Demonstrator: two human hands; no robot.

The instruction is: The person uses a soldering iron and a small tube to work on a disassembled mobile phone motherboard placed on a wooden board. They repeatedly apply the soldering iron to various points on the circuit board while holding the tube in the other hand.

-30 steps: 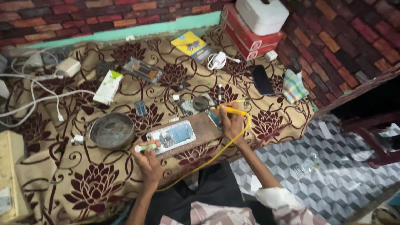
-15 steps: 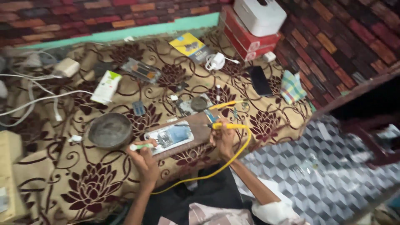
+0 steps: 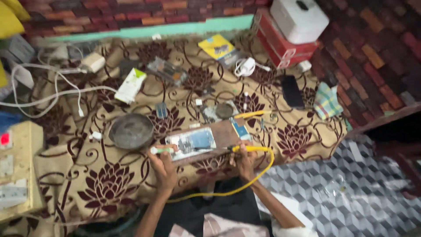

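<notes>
So the left hand (image 3: 163,163) is curled around a small green-and-white tool (image 3: 161,150), pinching it right at the left end of the opened phone (image 3: 192,142). The right hand (image 3: 244,159) is wrapped tight around a yellow-handled iron (image 3: 249,149), tip pointing toward the phone's right end, with the yellow cord (image 3: 258,173) looping off toward 5 o'clock and back under the arms.

The phone lies flat on a brown wooden board (image 3: 223,134), roughly dead centre of the flowered cloth (image 3: 105,188). It's tight around the board: a round grey metal dish (image 3: 131,131) sits just beside it at 9 o'clock, and a little cluster of parts plus a yellow pair of tweezers (image 3: 250,114) crowds it at 12 to 1 o'clock. The only real open room is the bare cloth at 7 to 8 o'clock and a patch at 3 o'clock before the cloth's edge drops onto the grey patterned tile floor (image 3: 351,197).

Further out: white cables (image 3: 52,94) at 10 o'clock, a white-and-green box (image 3: 130,85), a black phone (image 3: 292,91) at 2 o'clock, a red box with a white case (image 3: 299,19) on top by the brick wall (image 3: 109,13).
</notes>
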